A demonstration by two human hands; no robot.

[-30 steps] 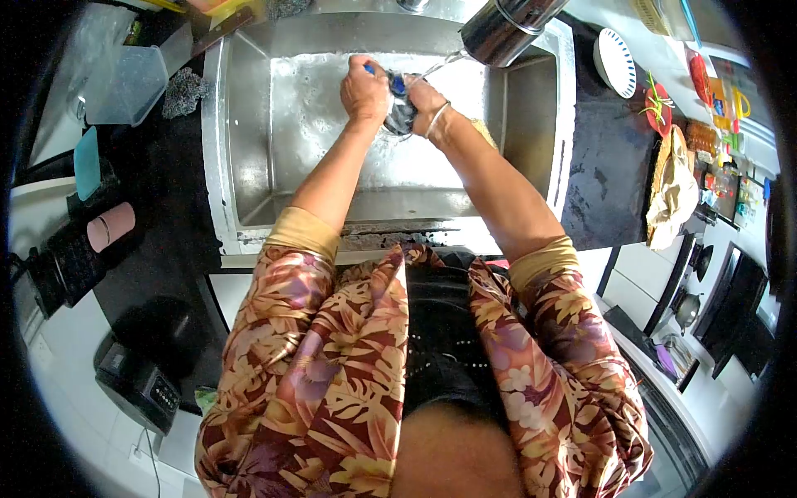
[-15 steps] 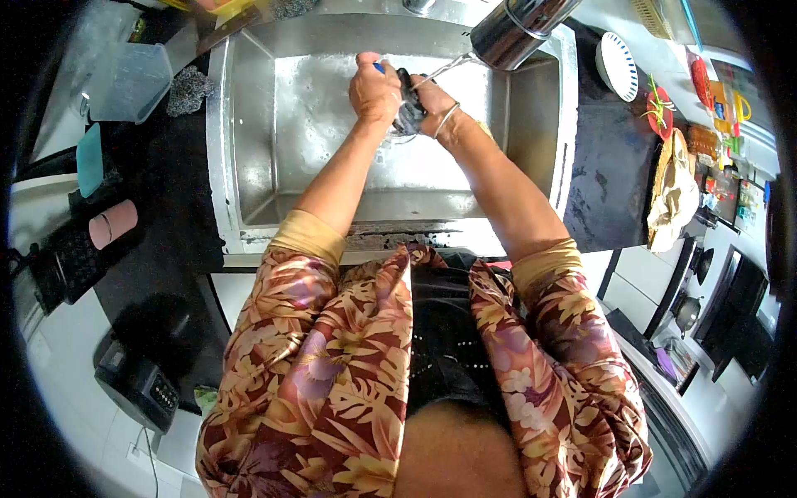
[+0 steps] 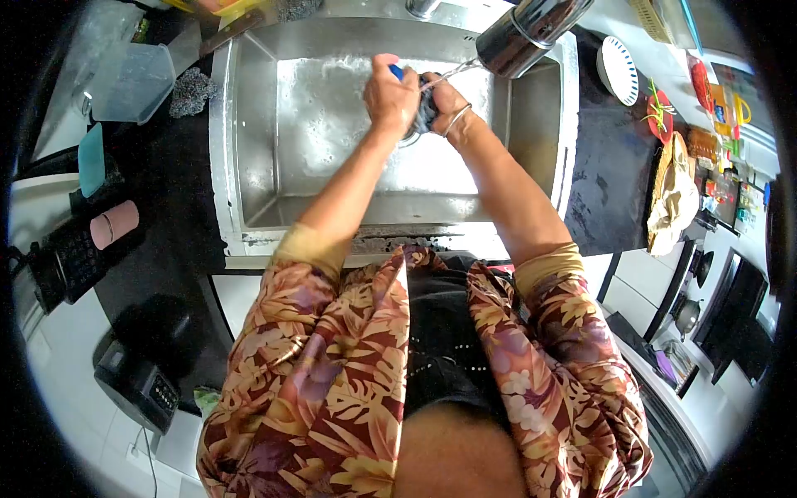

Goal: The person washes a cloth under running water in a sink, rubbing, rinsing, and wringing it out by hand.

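A dark, wet, glossy item showing bright blue at one end is being gripped between the left hand and the right hand, fingers curled around it, in the far middle of the rectangular stainless-steel sink. A thin, clear water stream is being directed toward it from the shiny, dark metal cylinder at far right.

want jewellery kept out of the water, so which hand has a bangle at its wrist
The right hand: a thin, pale bangle circles its wrist, while the left hand has a bare wrist.
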